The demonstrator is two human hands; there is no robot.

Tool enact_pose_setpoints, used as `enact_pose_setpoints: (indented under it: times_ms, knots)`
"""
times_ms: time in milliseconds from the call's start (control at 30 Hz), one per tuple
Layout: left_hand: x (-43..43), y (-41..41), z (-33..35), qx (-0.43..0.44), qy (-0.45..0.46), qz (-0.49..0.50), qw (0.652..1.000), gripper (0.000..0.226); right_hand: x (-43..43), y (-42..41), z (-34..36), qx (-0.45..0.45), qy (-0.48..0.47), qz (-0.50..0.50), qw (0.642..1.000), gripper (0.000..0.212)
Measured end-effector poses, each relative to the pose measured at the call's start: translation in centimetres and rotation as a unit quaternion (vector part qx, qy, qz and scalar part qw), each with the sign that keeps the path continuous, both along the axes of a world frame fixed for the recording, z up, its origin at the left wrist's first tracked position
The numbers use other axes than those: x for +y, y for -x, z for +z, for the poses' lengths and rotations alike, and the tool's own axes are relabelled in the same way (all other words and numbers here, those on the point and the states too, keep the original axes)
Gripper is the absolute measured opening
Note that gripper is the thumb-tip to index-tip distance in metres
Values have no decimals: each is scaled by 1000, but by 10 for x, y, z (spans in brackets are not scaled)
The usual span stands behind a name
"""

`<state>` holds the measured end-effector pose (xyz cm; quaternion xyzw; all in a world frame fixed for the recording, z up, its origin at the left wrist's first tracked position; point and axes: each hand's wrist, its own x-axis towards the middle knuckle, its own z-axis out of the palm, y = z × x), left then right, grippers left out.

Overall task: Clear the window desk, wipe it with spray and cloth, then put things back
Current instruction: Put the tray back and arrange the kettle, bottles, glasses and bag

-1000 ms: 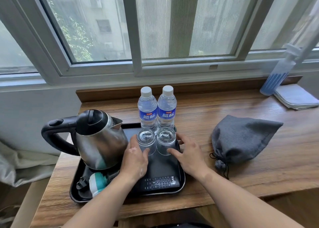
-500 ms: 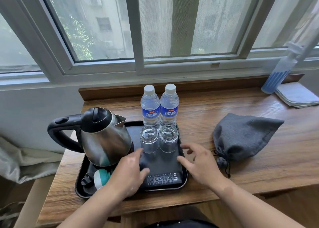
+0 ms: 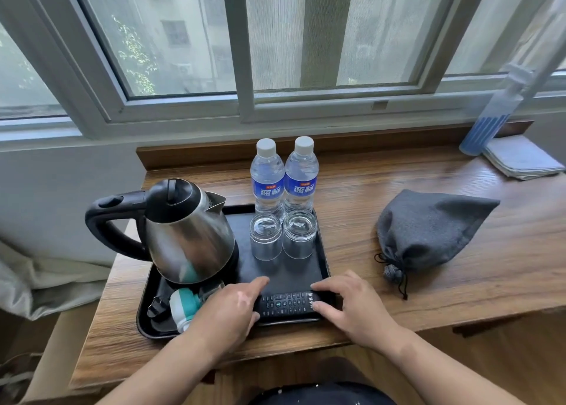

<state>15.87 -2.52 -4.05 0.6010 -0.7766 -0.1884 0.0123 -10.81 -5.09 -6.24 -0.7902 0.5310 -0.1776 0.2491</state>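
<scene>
Hands at the black remote control (image 3: pixel 286 305), which lies along the front edge of the black plastic tray (image 3: pixel 322 251). Left hand (image 3: pixel 228 311) pinches its left end and right hand (image 3: pixel 355 308) its right end, finger above, thumb below. Steel kettle (image 3: pixel 186 230) stands tray-left, with two water bottles (image 3: pixel 268 178) and two clear glasses (image 3: pixel 266 236) behind. Blue spray bottle (image 3: pixel 490 123) and folded pale cloth (image 3: pixel 520 159) are at the wooden desk's (image 3: pixel 398 175) far right corner.
</scene>
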Motion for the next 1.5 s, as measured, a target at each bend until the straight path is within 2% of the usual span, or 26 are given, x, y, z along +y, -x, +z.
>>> enact_pose_setpoints:
  times_ms: [133,200,333,400,500,600,733,867,1033,1200,1300,1400,1500]
  knots:
    - [3,2,1,11,17,-1,1000,67,3,0,3,4,3,-1,1000,41]
    - [10,4,8,44,28,13,999,66,4,3,5,17,8,-6,1000,42]
    - [35,-23,33,173,101,105,974,56,7,-8,18,-12,116,-37,992,51]
    - [47,-53,41,191,149,160,957,54,10,-29,30,-16,128,-22,991,52]
    - [65,-97,39,162,134,205,956,78,17,-72,37,21,103,49,993,61]
    - [74,-119,21,127,96,195,968,106,22,-113,41,83,47,106,990,78]
    - [76,-121,-1,89,93,178,976,119,22,-146,42,129,49,116,984,85]
    - [74,-116,-10,55,129,183,973,111,24,-151,33,139,36,108,984,91]
    - [71,-114,-16,87,144,200,965,89,27,-153,31,126,3,117,985,98]
    - [74,-98,0,166,233,197,938,76,26,-147,40,68,-4,106,992,107]
    - [73,-71,16,243,244,200,917,74,25,-130,51,34,-33,107,993,115]
    - [60,-40,20,306,234,205,900,79,20,-105,58,-16,-80,89,993,106]
    - [41,-8,22,345,235,200,886,75,10,-81,61,-70,-132,50,987,84]
